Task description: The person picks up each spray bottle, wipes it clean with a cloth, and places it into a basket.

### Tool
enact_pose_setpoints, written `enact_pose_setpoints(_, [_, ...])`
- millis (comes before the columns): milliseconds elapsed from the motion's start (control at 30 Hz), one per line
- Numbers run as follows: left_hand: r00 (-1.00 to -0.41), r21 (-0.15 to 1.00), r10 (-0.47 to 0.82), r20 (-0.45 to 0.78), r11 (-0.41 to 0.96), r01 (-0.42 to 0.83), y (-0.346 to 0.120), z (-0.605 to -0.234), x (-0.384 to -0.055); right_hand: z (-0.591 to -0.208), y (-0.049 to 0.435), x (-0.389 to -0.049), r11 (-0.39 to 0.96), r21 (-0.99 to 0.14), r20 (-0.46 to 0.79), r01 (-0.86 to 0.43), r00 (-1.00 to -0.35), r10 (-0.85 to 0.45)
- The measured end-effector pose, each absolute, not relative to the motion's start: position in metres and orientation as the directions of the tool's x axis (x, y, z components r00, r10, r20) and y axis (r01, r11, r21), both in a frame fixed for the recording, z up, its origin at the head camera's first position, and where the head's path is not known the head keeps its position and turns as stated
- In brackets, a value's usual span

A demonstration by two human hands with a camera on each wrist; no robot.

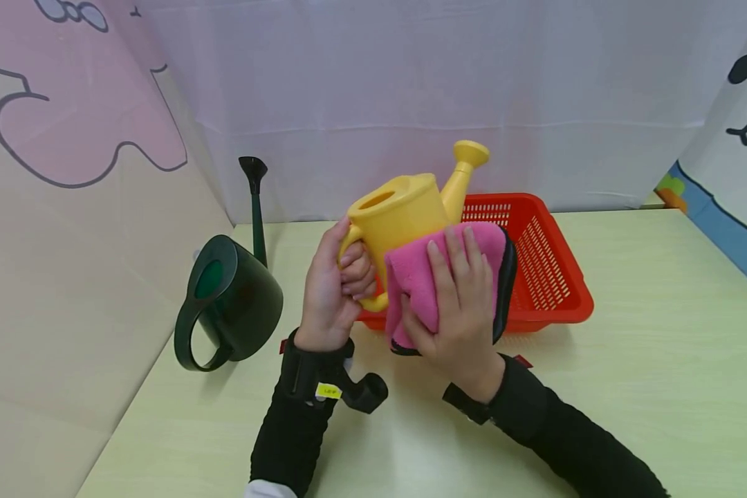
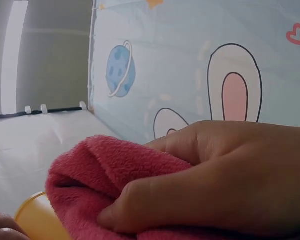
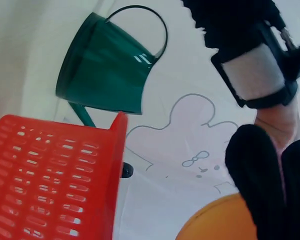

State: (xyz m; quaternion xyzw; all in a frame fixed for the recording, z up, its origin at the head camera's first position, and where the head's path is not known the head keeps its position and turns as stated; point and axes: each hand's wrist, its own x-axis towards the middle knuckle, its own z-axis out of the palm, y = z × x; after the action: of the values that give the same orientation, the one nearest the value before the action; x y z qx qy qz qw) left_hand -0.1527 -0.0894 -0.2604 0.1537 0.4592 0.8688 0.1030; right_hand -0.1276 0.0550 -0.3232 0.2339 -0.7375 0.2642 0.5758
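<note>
In the head view my left hand (image 1: 336, 287) grips the handle of a yellow watering can (image 1: 404, 211), which is tilted in the air with its spout up and right. My right hand (image 1: 457, 315) presses a pink cloth (image 1: 417, 270) with a dark edge against the can's side, its fingers lying fairly straight across it. The left wrist view has the right hand (image 2: 215, 180) close up, thumb on the cloth (image 2: 105, 165); the yellow can (image 2: 40, 217) is mostly hidden behind the cloth. In the right wrist view, dark cloth folds (image 3: 255, 175) hide part of the can (image 3: 220, 220).
A red perforated basket (image 1: 544, 270) stands on the table (image 1: 635, 360) behind the right hand. To the left is a dark green watering can (image 1: 243, 304) with a long spout. White cloth (image 1: 373, 104) and printed curtains (image 1: 87, 228) hang around the table.
</note>
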Motion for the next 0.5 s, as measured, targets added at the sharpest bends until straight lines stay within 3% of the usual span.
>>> enact_pose_setpoints(200, [-0.931,0.824,0.326,0.167,-0.565,-0.05,-0.095,-0.257,-0.151,-0.307,0.069,-0.129,0.465,-0.38,0.908,-0.8,-0.418,0.024])
enact_pose_setpoints(333, [-0.927,0.803,0.337,0.164,-0.591,-0.073,-0.099,-0.256,-0.151,-0.297,0.081,-0.13,0.247,-0.577,0.806,-0.779,-0.592,0.016])
enact_pose_setpoints(433, [-0.925,0.798,0.341,0.169,-0.598,-0.074,-0.099,-0.257,-0.152,-0.293,0.087,-0.129,0.225,-0.675,0.728,-0.703,-0.684,0.043])
enact_pose_setpoints(500, [-0.925,0.802,0.341,0.167,-0.593,-0.074,-0.099,-0.257,-0.153,-0.294,0.089,-0.129,0.274,-0.692,0.708,-0.668,-0.702,0.079])
